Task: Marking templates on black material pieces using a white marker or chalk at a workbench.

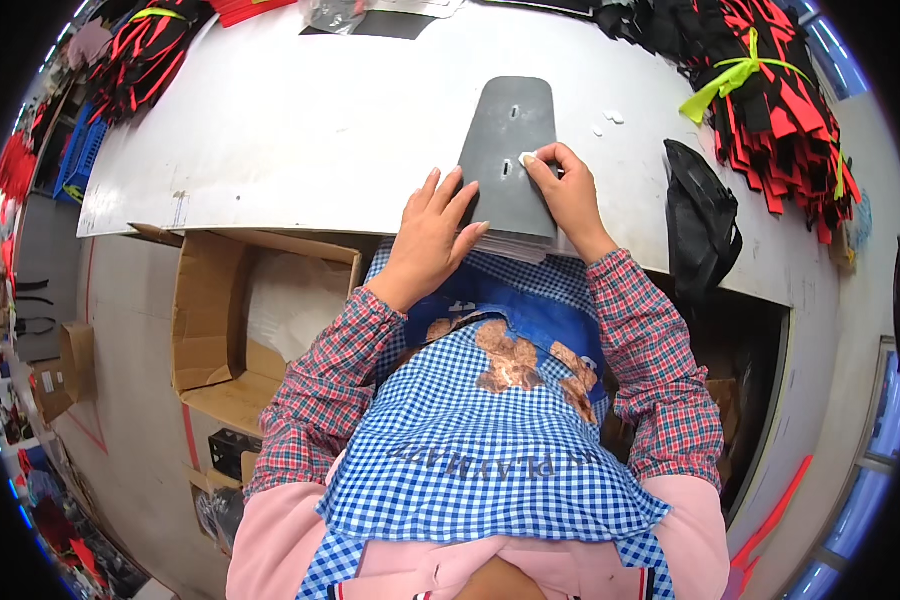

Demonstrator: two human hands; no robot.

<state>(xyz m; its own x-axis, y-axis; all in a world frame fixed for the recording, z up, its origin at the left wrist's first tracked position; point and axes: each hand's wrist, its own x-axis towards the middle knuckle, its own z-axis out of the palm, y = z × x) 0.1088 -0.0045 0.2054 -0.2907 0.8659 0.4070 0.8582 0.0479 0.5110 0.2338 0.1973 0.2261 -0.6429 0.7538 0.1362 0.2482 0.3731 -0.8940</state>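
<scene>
A grey tapered panel (510,120) with two small slots lies on a stack of thin sheets at the white table's front edge. My left hand (432,232) rests against the panel's lower left side, fingers apart. My right hand (570,196) pinches a small white piece (529,159) on the panel, just right of the lower slot. A few more small white pieces (613,117) lie to the right of the panel.
The white table (280,130) holds bundled red-and-black straps (770,120) at back right, more bundles (140,65) at back left, and a black bag (700,210) at right. An open cardboard box (205,320) sits below the front edge at left.
</scene>
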